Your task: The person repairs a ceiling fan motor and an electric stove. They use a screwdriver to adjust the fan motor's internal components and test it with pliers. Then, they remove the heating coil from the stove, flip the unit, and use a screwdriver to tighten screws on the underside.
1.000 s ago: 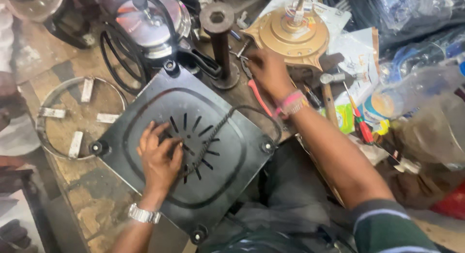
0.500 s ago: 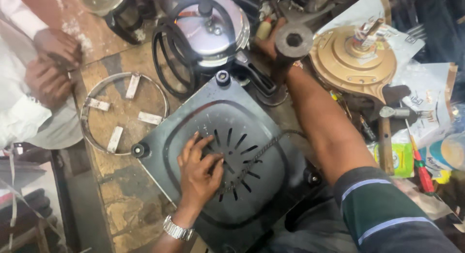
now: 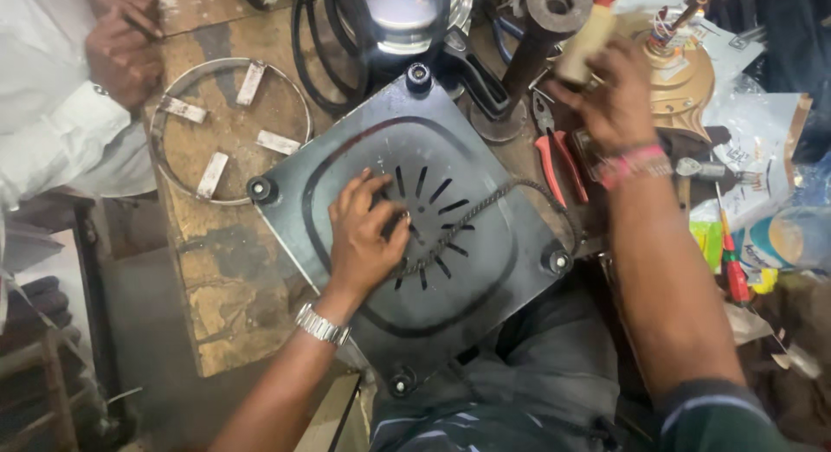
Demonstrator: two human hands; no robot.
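Note:
A black square metal base plate [image 3: 485,287] with vent slots and round rubber feet lies upside down on the worn wooden bench, tilted like a diamond. My left hand [image 3: 368,231], with a metal wristwatch, presses flat on the slotted middle of the plate. A braided cord [image 3: 480,211] runs across the slots and off the plate's right side. My right hand [image 3: 610,93], wearing a pink wristband, is closed around a tool with a cream handle [image 3: 584,41] above the bench's far right.
A metal ring with flat tabs [image 3: 227,127] lies left of the plate. Red-handled pliers [image 3: 554,158], a black post on a round foot [image 3: 524,62], a steel pot, a brass motor part [image 3: 684,80] and screwdrivers crowd the back and right. Another person's hands [image 3: 121,45] rest at top left.
My right hand has drawn back from the far clutter and now holds the cream-handled tool nearer the plate. The view shifted right. My left hand stays on the slots.

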